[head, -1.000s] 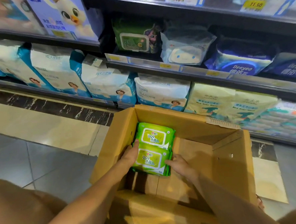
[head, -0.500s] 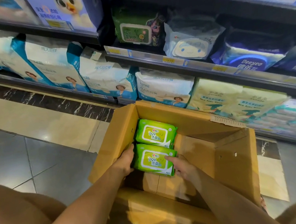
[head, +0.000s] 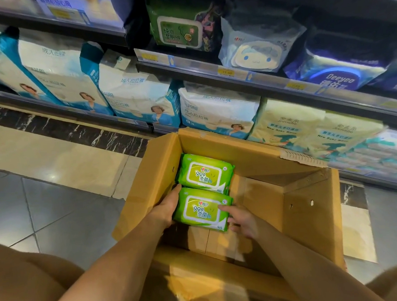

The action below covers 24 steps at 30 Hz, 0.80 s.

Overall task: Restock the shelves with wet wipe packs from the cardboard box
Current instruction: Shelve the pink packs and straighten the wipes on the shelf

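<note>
An open cardboard box (head: 313, 213) stands on the floor in front of the shelves. Inside, at its left, lie two green wet wipe packs. The far pack (head: 204, 173) rests against the box's back wall. The near pack (head: 202, 210) is held between both hands: my left hand (head: 166, 209) grips its left edge, and my right hand (head: 240, 218) grips its right edge with the thumb on top. The right half of the box shows bare cardboard.
The bottom shelf (head: 130, 120) holds big white-and-blue packs behind the box. The shelf above (head: 211, 67) carries a dark green wipes pack (head: 178, 30), a cartoon-face pack (head: 256, 51) and a blue Deeyeo pack (head: 337, 74). Tiled floor (head: 57, 217) lies left.
The near pack has slid toward me off the far pack; the two now lie side by side. Both hands stayed on its edges. The camera moved closer.
</note>
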Each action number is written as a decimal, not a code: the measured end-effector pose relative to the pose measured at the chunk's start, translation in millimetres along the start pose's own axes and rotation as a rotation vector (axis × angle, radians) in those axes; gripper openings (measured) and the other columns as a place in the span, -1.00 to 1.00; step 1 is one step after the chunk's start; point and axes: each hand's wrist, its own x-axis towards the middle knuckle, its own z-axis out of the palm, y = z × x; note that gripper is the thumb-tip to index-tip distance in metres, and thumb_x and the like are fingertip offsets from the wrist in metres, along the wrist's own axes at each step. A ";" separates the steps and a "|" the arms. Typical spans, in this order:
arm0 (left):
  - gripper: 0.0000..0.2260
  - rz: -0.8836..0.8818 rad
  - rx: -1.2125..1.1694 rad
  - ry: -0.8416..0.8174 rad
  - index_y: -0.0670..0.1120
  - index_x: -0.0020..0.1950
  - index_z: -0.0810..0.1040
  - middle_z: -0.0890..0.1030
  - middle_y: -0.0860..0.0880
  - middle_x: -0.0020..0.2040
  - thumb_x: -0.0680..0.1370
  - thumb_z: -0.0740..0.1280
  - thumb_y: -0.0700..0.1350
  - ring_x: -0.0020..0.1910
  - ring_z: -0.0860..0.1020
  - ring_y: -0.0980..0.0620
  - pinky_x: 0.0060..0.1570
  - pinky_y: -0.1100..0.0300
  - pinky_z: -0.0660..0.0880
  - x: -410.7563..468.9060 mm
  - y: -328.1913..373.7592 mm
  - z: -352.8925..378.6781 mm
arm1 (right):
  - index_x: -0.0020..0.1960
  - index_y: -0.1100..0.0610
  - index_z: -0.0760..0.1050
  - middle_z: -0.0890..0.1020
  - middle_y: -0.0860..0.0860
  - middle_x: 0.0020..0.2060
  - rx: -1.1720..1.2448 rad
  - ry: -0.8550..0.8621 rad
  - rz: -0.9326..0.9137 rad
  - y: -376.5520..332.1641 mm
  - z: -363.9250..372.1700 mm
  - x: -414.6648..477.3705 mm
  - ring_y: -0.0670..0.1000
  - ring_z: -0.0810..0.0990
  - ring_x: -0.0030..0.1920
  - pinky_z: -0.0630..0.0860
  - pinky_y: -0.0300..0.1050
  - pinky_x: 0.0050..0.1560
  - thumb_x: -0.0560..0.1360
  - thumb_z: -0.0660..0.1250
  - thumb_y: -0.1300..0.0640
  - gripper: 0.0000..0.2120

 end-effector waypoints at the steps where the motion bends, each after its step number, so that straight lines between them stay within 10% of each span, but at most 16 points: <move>1: -0.64 0.012 0.016 0.008 -0.04 0.22 0.51 0.65 -0.11 0.09 0.68 0.20 0.22 0.03 0.60 -0.12 0.08 0.00 0.38 -2.8 0.3 -1.0 | 0.25 0.00 0.57 0.76 -0.06 0.08 0.011 -0.006 0.001 1.9 -1.3 0.5 0.00 0.70 0.17 0.39 -0.30 -0.56 0.58 0.45 -0.03 -0.72; 8: -0.63 -0.036 0.234 -0.073 -0.07 0.10 0.58 0.65 -0.08 -0.04 0.51 0.48 0.19 -0.09 0.56 -0.07 0.02 0.03 0.44 -1.1 -8.8 -8.3 | 0.04 0.17 0.59 0.68 -0.04 -0.45 0.080 -0.050 -0.054 2.6 -11.5 -14.1 -0.18 0.63 -0.49 0.41 -0.33 -0.57 0.61 0.42 0.06 -0.83; 14: -0.52 0.023 0.309 -0.148 0.02 0.23 0.60 0.72 -0.06 0.10 0.42 0.55 0.23 0.11 0.65 -0.11 0.08 -0.03 0.59 5.8 -13.9 -6.9 | 0.32 0.10 0.62 0.75 0.13 0.11 0.158 -0.099 -0.174 -17.4 -19.8 -40.7 0.17 0.74 0.11 0.61 0.22 0.26 0.34 0.59 -0.17 -0.37; 24: -0.47 0.123 0.398 -0.224 0.14 0.27 0.53 0.68 0.03 0.17 0.40 0.52 0.32 0.14 0.63 -0.05 -0.02 -0.01 0.62 -2.5 -18.0 18.6 | 0.35 0.16 0.58 0.72 0.18 0.17 0.147 -0.147 -0.149 -16.3 -32.0 -77.7 0.21 0.72 0.15 0.64 0.16 0.18 0.36 0.61 -0.01 -0.39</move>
